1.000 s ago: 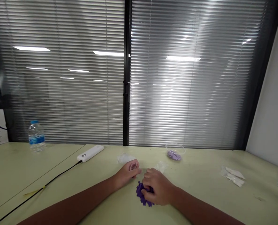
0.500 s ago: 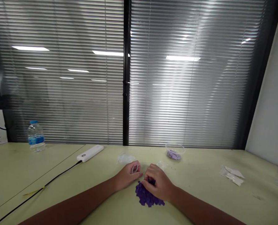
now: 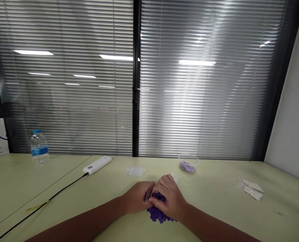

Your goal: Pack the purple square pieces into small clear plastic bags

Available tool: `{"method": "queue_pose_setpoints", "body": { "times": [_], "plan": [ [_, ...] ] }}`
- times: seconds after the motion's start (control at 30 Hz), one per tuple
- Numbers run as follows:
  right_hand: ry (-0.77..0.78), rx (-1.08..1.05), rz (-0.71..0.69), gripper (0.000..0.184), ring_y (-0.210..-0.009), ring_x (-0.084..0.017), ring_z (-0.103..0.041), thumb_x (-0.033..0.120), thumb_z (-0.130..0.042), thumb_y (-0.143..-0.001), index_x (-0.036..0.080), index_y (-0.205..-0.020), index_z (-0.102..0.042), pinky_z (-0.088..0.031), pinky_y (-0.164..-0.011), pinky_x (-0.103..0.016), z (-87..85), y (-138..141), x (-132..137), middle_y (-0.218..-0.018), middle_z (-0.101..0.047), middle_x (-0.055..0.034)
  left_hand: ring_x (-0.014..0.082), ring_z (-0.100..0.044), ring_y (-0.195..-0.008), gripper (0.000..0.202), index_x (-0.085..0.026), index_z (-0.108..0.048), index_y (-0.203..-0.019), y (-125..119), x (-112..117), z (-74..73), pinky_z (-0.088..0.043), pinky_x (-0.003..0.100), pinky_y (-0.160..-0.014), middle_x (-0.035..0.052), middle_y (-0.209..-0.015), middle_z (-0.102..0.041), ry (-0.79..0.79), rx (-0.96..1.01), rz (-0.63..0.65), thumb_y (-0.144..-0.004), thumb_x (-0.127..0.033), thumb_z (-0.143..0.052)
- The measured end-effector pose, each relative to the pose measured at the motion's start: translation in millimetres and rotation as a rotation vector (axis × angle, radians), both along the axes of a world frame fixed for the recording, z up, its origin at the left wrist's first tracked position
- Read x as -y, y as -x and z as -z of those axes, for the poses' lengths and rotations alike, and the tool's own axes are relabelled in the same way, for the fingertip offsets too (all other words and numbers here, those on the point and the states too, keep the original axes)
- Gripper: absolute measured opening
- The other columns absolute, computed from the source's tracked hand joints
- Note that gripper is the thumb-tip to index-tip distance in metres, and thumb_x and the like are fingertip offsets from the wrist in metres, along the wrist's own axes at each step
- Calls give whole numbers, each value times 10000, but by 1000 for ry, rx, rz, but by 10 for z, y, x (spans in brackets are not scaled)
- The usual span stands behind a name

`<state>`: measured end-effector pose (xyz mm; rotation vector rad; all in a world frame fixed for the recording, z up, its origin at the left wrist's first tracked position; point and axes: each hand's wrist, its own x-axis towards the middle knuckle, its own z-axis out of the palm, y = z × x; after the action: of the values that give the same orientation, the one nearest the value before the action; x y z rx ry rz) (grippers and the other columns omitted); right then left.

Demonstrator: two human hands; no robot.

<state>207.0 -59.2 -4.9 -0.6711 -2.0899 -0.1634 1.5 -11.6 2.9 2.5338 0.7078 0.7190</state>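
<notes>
The left hand was curled closed around a small flat glossy piece, and the right hand pressed in beside it, bent over a heap of purple scraps on the pale green worktop. I could not tell whether the right hand gripped anything. Working low and close over the heap looked the steadiest way.
</notes>
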Motion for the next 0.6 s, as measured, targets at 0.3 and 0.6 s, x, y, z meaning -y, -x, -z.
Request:
{"method": "queue_pose_setpoints", "body": {
  "times": [0.3,0.6],
  "plan": [
    [140,-104,62,56,-867,-225,-548,287,-606,-995,232,-986,-599,-375,-817,-382,-40,-18,29,-898,-603,-22,162,-441,-681,337,-210,-518,-797,12,-61,-29,-332,266,-623,-36,-723,-503,295,165,-4,-904,-445,-735],
    [250,-26,-64,126,-809,-207,-565,284,-641,-912,234,-812,-581,-415,-782,-350,-5,-14,-20,-803,-603,-8,163,-469,-634,428,-221,-490,-777,0,-200,-76,-370,276,-646,-54,-648,-491,537,328,-92,-883,-594,-672]
  ]
}}
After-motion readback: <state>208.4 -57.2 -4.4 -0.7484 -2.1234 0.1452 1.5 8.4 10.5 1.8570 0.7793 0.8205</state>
